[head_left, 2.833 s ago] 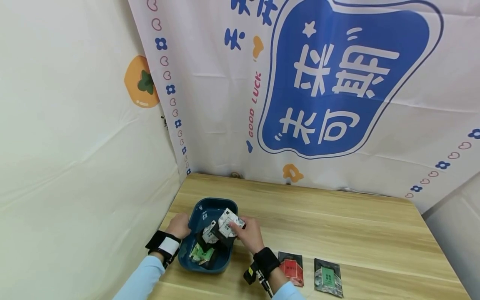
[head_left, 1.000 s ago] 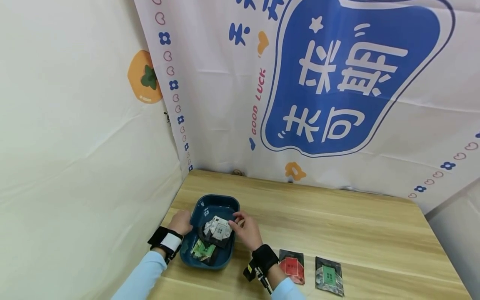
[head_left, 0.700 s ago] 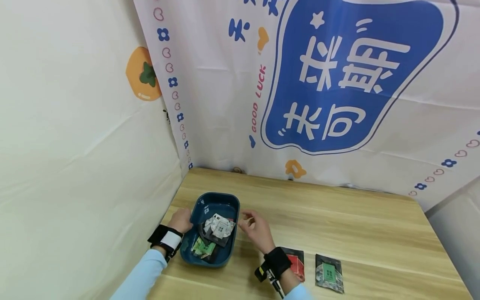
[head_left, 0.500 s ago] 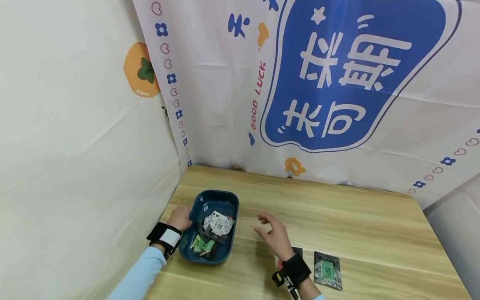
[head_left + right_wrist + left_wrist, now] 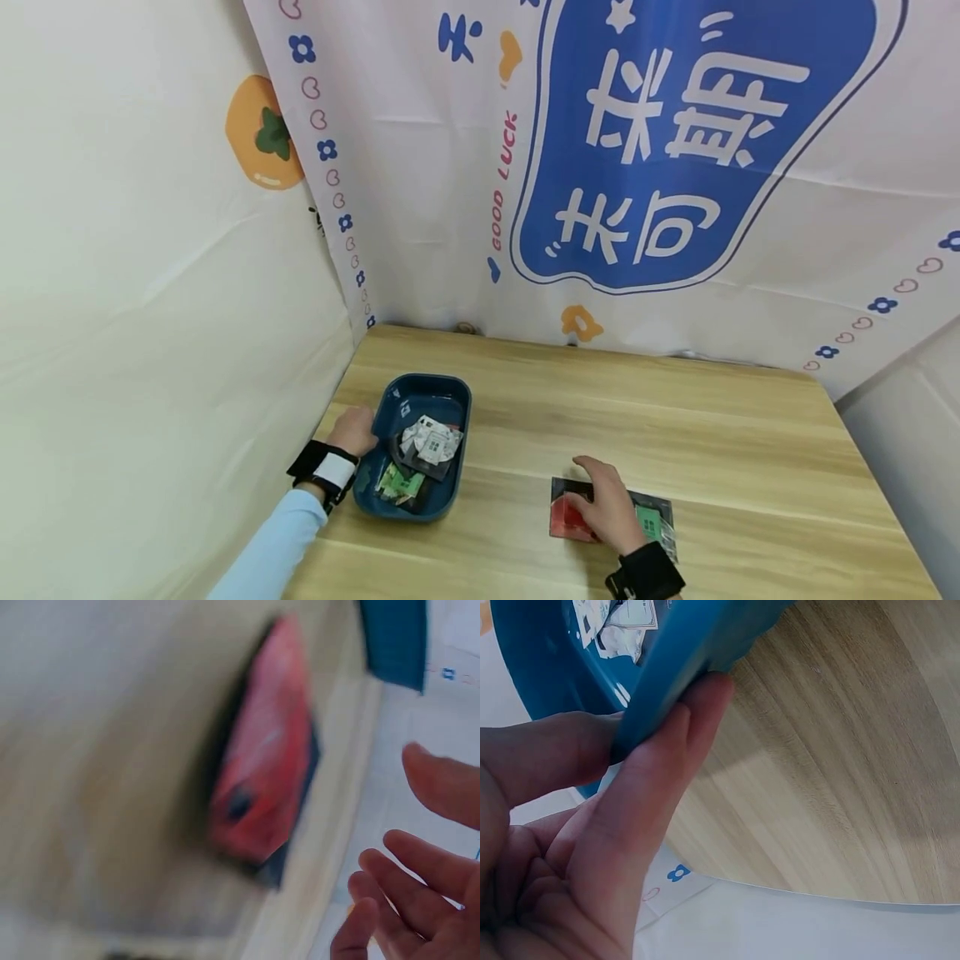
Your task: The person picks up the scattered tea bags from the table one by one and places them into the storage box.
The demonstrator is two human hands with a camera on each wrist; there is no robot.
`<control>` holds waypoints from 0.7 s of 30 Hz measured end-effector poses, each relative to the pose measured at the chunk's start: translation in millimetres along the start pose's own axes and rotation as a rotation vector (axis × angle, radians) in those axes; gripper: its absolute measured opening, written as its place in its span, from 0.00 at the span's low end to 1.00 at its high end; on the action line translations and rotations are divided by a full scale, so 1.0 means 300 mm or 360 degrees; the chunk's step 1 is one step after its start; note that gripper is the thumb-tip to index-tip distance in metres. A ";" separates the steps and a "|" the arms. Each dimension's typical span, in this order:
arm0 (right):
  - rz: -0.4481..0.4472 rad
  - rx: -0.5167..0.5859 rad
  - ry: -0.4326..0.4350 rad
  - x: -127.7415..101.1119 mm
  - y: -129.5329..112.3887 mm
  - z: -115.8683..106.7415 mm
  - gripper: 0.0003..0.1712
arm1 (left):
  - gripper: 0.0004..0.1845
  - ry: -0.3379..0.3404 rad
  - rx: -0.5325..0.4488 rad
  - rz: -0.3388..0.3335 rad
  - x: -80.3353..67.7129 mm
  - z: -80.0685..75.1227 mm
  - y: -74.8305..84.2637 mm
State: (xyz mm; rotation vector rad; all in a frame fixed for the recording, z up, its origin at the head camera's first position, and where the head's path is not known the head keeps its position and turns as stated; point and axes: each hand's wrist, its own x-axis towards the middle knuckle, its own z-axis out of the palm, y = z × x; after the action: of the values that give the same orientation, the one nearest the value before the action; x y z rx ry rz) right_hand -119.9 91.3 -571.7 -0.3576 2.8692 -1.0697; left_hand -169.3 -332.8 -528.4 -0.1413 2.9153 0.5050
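My left hand pinches the left rim of a dark blue plastic bin, with the thumb inside and fingers outside in the left wrist view. Inside the bin lie dark packets with white patterned fronts and a green packet. My right hand, fingers spread and nothing between them, hovers over two flat packets on the table. One is the red-and-black packet, partly covered by the thumb. Behind the hand shows part of a dark packet with a green label. The right wrist view is blurred.
The light wood table meets a printed white cloth at its back edge. A plain pale cloth wall stands close on the left, beside the bin.
My right hand let go of a white-fronted packet in the bin, then moved right over the red and green-labelled packets. My left hand stays on the bin's rim.
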 end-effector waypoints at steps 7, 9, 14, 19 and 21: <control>-0.0062 -0.0216 0.0039 -0.022 0.055 0.013 0.37 | 0.05 -0.0017 0.0001 -0.0001 -0.001 -0.010 0.012; -0.0055 -0.0250 0.0022 -0.027 0.061 0.018 0.37 | 0.07 -0.0017 -0.0006 0.0009 -0.003 -0.007 0.012; 0.0007 -0.0320 -0.0036 -0.022 0.074 0.030 0.32 | 0.12 0.0038 -0.0008 0.0051 -0.006 -0.002 0.008; 0.0085 -0.0303 -0.0075 -0.017 0.076 0.036 0.29 | 0.11 0.0034 -0.0016 0.0022 -0.006 -0.002 0.009; 0.0098 -0.0291 -0.0084 -0.014 0.072 0.036 0.29 | 0.10 0.0026 -0.0021 0.0010 -0.008 -0.004 0.008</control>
State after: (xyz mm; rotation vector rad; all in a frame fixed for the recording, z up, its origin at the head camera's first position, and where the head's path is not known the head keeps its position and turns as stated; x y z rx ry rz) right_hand -118.5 101.2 -594.2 -0.2998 2.9170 -0.7785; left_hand -167.2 -330.6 -526.1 -0.1389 2.9297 0.5268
